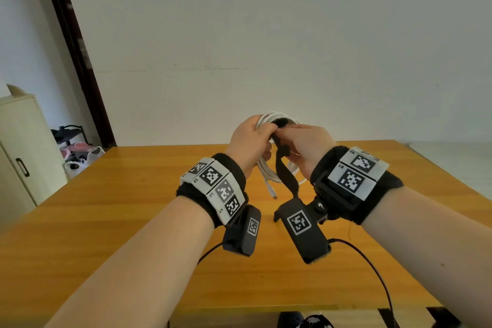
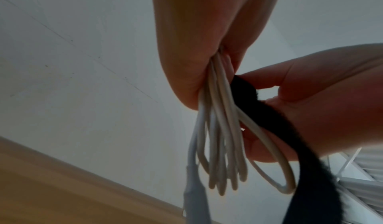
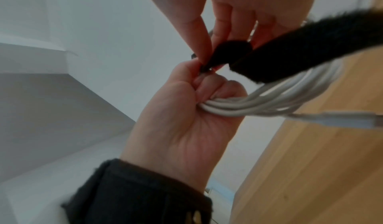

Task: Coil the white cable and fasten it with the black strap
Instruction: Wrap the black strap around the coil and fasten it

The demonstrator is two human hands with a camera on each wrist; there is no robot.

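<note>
I hold the coiled white cable [image 1: 269, 170] in the air above the wooden table [image 1: 133, 208]. My left hand [image 1: 250, 141] grips the bundle of loops [image 3: 259, 103] in its fist. One plug end [image 1: 274, 196] hangs loose below the coil. My right hand [image 1: 300, 144] pinches the black strap [image 1: 286, 176] against the coil, right beside the left hand's fingertips. In the right wrist view the strap [image 3: 290, 54] runs from that pinch out to the right, over the loops. In the left wrist view the strap [image 2: 290, 134] lies along the right side of the loops [image 2: 223, 137], its long tail hanging down.
A cream cabinet [image 1: 18, 152] stands at the left, with bags and shoes [image 1: 77, 157] on the floor beside it. A dark door frame [image 1: 74, 48] runs up the left wall. Black wrist-camera leads [image 1: 372, 269] trail over the table's near edge.
</note>
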